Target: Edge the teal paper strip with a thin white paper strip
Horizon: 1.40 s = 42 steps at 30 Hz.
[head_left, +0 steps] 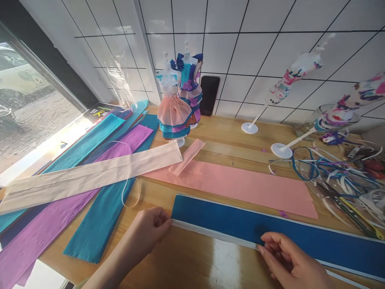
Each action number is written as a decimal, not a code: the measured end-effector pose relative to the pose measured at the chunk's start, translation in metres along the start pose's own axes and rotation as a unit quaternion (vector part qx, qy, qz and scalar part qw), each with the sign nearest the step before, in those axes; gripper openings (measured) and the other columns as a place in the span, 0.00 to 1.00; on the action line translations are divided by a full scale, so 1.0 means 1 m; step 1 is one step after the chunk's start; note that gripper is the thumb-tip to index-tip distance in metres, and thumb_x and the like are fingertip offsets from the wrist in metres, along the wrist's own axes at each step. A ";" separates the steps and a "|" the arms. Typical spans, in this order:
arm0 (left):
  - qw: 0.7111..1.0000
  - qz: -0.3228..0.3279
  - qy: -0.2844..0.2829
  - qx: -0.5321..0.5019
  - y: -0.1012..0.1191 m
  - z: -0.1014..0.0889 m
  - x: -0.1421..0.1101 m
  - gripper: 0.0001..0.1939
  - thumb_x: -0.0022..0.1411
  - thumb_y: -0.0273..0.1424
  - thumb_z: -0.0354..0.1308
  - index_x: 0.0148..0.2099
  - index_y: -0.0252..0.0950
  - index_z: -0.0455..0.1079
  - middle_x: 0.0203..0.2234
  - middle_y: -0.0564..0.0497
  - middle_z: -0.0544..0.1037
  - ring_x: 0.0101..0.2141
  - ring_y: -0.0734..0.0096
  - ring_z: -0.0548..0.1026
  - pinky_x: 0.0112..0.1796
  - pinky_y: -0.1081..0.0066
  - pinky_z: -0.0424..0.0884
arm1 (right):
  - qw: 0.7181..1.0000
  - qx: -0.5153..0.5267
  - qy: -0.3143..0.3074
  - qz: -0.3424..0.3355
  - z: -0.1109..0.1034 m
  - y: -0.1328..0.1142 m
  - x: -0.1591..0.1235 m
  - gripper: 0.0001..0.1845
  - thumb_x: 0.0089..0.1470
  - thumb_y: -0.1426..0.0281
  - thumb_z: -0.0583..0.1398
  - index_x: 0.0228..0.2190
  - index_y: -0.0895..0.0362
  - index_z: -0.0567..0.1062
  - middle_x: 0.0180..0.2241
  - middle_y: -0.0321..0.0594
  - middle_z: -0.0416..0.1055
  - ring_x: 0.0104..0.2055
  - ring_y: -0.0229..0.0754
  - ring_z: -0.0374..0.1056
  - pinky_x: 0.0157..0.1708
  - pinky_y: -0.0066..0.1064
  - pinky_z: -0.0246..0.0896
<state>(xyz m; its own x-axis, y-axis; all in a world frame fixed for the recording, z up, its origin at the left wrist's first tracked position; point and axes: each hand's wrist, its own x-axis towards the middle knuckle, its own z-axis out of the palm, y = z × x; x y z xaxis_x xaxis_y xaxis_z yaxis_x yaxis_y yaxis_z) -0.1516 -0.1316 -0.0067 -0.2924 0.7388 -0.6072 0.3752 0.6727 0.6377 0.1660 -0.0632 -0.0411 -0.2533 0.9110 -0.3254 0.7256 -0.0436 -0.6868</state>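
A long dark blue strip (228,216), cloth or crepe paper by its look, lies across the front of the table. Along its near edge runs a narrow white strip (210,233) that looks like tape. At the left end my left hand (150,226) is closed, thumb and forefinger pinching the white strip at the blue strip's corner. Further right, my right hand (288,257) pinches the same white strip between thumb and forefinger, its other fingers curled. Another white line follows the blue strip's far edge. Behind it lies a wide pink strip (240,184).
Cream (90,172), purple (75,200) and teal (96,233) strips overlap on the left. Two dressed mini mannequins (180,100) and a phone (209,96) stand at the tiled wall. Right are two tilted mannequins (291,76), tangled ribbons (331,172) and scissors (345,206).
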 end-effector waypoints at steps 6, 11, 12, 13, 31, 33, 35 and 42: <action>1.000 -0.011 -0.014 0.009 0.002 0.000 -0.001 0.13 0.51 0.40 0.50 0.26 0.35 0.62 0.16 0.58 0.60 0.15 0.78 0.59 0.12 0.79 0.55 | 1.000 -0.002 0.014 0.009 0.002 -0.007 -0.003 0.14 0.50 0.56 0.55 0.33 0.51 0.70 0.27 0.35 0.73 0.25 0.36 0.70 0.25 0.22 0.67; 1.000 -0.012 -0.017 0.008 0.007 -0.001 -0.004 0.13 0.51 0.41 0.50 0.26 0.35 0.62 0.16 0.58 0.60 0.16 0.79 0.58 0.13 0.80 0.54 | 0.999 0.011 0.006 0.050 0.006 -0.011 -0.005 0.14 0.50 0.56 0.54 0.34 0.51 0.68 0.28 0.36 0.71 0.29 0.38 0.68 0.26 0.24 0.66; 1.000 -0.008 -0.013 0.007 0.007 -0.001 -0.004 0.13 0.50 0.41 0.51 0.26 0.35 0.62 0.16 0.58 0.60 0.16 0.79 0.57 0.13 0.80 0.53 | 0.998 0.014 0.016 0.052 0.007 -0.012 -0.005 0.14 0.49 0.56 0.53 0.33 0.51 0.68 0.27 0.36 0.70 0.29 0.38 0.68 0.25 0.24 0.66; 1.000 -0.006 -0.008 0.006 0.007 0.000 -0.004 0.14 0.50 0.41 0.51 0.26 0.35 0.62 0.16 0.58 0.60 0.16 0.79 0.57 0.13 0.80 0.53 | 0.998 0.015 0.028 0.052 0.008 -0.014 -0.005 0.14 0.49 0.56 0.53 0.33 0.51 0.68 0.26 0.36 0.70 0.28 0.39 0.67 0.24 0.25 0.65; 1.000 -0.006 -0.009 0.001 0.001 -0.001 0.002 0.12 0.51 0.41 0.52 0.26 0.37 0.58 0.13 0.60 0.62 0.12 0.80 0.57 0.11 0.80 0.52 | 0.996 0.039 -0.024 0.080 0.004 -0.025 0.004 0.13 0.45 0.58 0.53 0.33 0.52 0.65 0.22 0.32 0.63 0.23 0.38 0.64 0.19 0.26 0.63; 1.000 0.002 -0.018 -0.011 0.000 -0.003 0.002 0.12 0.51 0.40 0.51 0.27 0.38 0.58 0.13 0.61 0.62 0.12 0.80 0.57 0.11 0.80 0.53 | 0.995 0.024 -0.055 0.083 0.001 -0.024 0.006 0.13 0.45 0.59 0.54 0.33 0.52 0.65 0.23 0.31 0.63 0.22 0.38 0.64 0.20 0.27 0.63; 1.000 0.008 -0.018 -0.016 0.000 -0.003 0.002 0.11 0.52 0.40 0.51 0.28 0.38 0.57 0.12 0.61 0.63 0.11 0.80 0.57 0.11 0.80 0.52 | 0.995 -0.017 -0.057 0.075 -0.001 -0.025 0.007 0.12 0.45 0.60 0.53 0.33 0.52 0.65 0.22 0.31 0.63 0.22 0.38 0.64 0.20 0.27 0.62; 1.000 0.019 -0.012 -0.006 0.002 -0.004 0.000 0.11 0.52 0.39 0.51 0.29 0.39 0.55 0.12 0.62 0.63 0.10 0.80 0.58 0.11 0.80 0.51 | 0.995 -0.090 -0.026 0.022 -0.003 -0.036 0.007 0.10 0.47 0.65 0.50 0.34 0.51 0.65 0.21 0.30 0.64 0.21 0.38 0.63 0.20 0.27 0.58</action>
<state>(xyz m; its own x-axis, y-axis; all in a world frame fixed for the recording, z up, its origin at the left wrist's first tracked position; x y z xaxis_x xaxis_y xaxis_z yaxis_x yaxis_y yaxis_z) -0.1546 -0.1297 -0.0034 -0.2577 0.7624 -0.5936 0.3750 0.6451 0.6657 0.1405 -0.0541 -0.0166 -0.2477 0.8875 -0.3886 0.8383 -0.0048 -0.5452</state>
